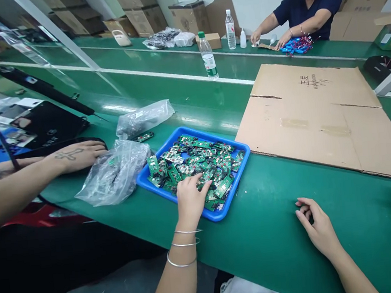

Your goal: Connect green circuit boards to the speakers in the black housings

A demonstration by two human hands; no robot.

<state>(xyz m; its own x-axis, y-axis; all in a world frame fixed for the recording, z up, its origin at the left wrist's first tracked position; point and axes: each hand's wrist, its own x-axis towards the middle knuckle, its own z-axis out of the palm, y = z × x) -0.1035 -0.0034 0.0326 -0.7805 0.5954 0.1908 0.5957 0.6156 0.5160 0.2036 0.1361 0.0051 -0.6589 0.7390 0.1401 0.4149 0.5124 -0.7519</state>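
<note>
A blue tray (245,160) lies on the green table (276,231), filled with green circuit boards (224,186). My left hand (192,194), with silver bangles at the wrist, reaches over the tray's near edge, thumb and fingers apart above the boards, and nothing shows in its grip. To the right of the tray, my right hand (315,222) rests by the table surface with fingers loosely curled but apart, holding nothing visible. A clear plastic bag (110,177) touches the tray's left side.
At the left, another person's tattooed hand (75,155) rests near the bag. A second bag (144,118) lies behind. Flat cardboard (317,121) covers the right side, and a water bottle (208,58) stands beyond the tray. Across the table, a person (310,11) handles blue parts (294,46).
</note>
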